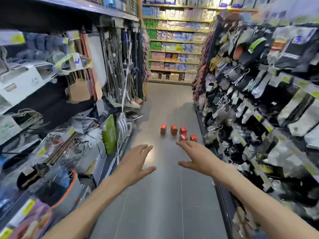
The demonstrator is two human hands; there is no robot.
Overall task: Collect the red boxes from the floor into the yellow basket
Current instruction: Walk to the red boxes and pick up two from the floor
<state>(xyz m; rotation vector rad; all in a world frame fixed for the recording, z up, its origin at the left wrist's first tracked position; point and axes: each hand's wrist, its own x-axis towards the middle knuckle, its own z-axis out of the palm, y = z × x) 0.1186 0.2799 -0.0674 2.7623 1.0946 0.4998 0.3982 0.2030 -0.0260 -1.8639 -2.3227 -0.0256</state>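
Head view blurred: shelf goods indistinct; perhaps five red boxes.

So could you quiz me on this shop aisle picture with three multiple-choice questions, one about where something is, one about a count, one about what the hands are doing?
1. Where are the red boxes?
A. On a shelf
B. On the floor ahead of the hands
C. In a basket

2. How many red boxes show?
A. Two
B. Five
C. Nine

3. What are the left hand and right hand doing?
A. Both open, holding nothing
B. Each gripping a box
C. Both clenched into fists

Answers:
1 B, they stand on the grey floor of the aisle, beyond the fingertips.
2 B, three stand in a back row and two nearer.
3 A, the fingers are spread and nothing is in them.
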